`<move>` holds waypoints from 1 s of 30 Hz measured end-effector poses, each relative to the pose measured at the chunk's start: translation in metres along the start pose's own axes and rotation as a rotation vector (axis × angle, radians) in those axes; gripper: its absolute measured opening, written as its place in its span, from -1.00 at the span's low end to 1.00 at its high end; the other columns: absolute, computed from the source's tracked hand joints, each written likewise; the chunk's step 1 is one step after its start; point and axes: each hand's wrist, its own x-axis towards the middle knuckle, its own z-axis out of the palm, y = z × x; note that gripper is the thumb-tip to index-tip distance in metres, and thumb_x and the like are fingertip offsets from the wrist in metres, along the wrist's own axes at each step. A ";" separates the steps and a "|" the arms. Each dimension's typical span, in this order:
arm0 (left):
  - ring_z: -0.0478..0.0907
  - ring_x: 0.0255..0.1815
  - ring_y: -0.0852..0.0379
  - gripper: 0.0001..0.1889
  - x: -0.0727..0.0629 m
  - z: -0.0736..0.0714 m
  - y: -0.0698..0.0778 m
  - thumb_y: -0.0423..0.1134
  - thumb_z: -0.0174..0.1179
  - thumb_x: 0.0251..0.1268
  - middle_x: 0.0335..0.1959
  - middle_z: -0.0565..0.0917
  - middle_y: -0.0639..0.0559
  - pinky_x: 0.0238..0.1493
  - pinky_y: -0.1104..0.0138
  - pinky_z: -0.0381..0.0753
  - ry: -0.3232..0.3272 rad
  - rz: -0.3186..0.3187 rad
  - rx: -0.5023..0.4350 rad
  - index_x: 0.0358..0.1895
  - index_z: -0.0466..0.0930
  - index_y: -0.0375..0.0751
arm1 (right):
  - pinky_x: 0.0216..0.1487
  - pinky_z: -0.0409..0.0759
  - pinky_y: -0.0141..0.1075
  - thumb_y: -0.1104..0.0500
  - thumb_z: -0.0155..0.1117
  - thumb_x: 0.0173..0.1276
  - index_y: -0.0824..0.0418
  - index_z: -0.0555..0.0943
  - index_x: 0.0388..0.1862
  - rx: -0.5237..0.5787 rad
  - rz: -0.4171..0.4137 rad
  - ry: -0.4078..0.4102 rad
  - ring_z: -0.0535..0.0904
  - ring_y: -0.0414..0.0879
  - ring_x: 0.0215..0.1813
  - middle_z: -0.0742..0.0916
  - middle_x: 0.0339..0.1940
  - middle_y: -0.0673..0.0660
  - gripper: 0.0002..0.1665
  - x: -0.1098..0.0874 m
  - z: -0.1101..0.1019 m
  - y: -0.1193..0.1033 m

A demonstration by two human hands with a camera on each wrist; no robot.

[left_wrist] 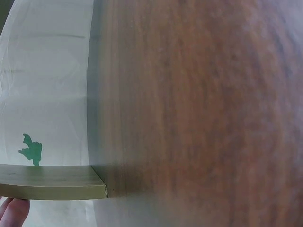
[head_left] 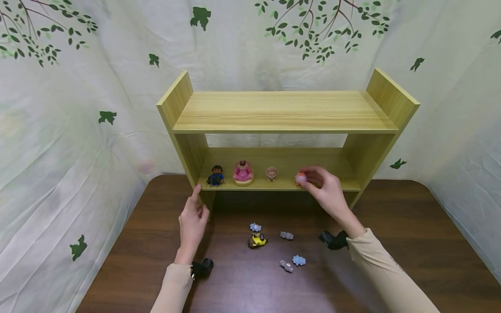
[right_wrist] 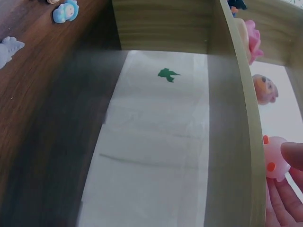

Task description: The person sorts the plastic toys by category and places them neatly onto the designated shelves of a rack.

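My right hand pinches a small round pink figurine with orange bits at the right part of the lower shelf board. In the right wrist view, the thumb and fingers lie around the pink figurine, close over the board's front edge. At the left, my left hand touches the wooden shelf's side panel with its index finger extended. Its fingertips also show against the panel in the left wrist view.
Along the lower board stand a dark-haired figure in blue, a pink bear and a small pale-pink figurine. On the brown table lie a yellow-and-brown figurine and several small blue and grey ones, including a blue figurine.
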 end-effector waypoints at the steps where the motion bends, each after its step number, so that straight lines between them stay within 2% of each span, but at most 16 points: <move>1: 0.32 -0.58 0.12 -0.18 0.000 0.000 0.000 -0.63 0.10 0.09 -0.42 0.40 -0.10 -0.53 0.17 0.39 -0.001 -0.002 -0.001 0.43 0.23 0.09 | -0.07 0.56 -0.34 0.43 0.27 0.25 0.54 0.53 0.00 -0.006 0.004 -0.003 0.61 0.20 -0.04 0.67 -0.10 0.39 -0.66 0.001 0.000 0.000; 8: 0.32 -0.59 0.12 -0.18 -0.001 -0.001 0.002 -0.63 0.10 0.09 -0.42 0.40 -0.10 -0.54 0.19 0.38 -0.008 -0.009 -0.009 0.43 0.22 0.09 | -0.07 0.55 -0.36 0.40 0.26 0.28 0.51 0.53 0.03 -0.048 0.033 -0.024 0.62 0.16 -0.05 0.68 -0.10 0.37 -0.65 0.005 0.000 0.001; 16: 0.35 -0.58 0.11 -0.18 0.000 0.000 0.001 -0.64 0.10 0.08 -0.43 0.40 -0.09 -0.54 0.18 0.41 0.000 -0.002 -0.004 0.43 0.23 0.08 | -0.08 0.55 -0.39 0.31 0.29 0.29 0.40 0.55 0.06 -0.054 0.017 -0.025 0.62 0.06 -0.02 0.69 -0.07 0.27 -0.64 0.011 0.001 0.034; 25: 0.36 -0.58 0.10 -0.18 0.000 -0.001 0.002 -0.64 0.10 0.09 -0.43 0.40 -0.10 -0.53 0.18 0.40 -0.010 -0.012 -0.002 0.43 0.23 0.09 | -0.04 0.54 -0.38 0.34 0.30 0.27 0.36 0.54 0.08 -0.048 0.019 -0.036 0.60 0.04 0.02 0.67 -0.03 0.24 -0.62 0.010 0.001 0.034; 30: 0.37 -0.58 0.09 -0.18 0.000 0.000 0.001 -0.63 0.10 0.09 -0.43 0.41 -0.10 -0.53 0.17 0.40 -0.009 -0.008 -0.004 0.43 0.23 0.08 | -0.01 0.54 -0.30 0.33 0.29 0.29 0.39 0.52 0.10 -0.046 0.027 -0.050 0.59 0.04 0.05 0.65 0.00 0.25 -0.60 0.009 0.000 0.033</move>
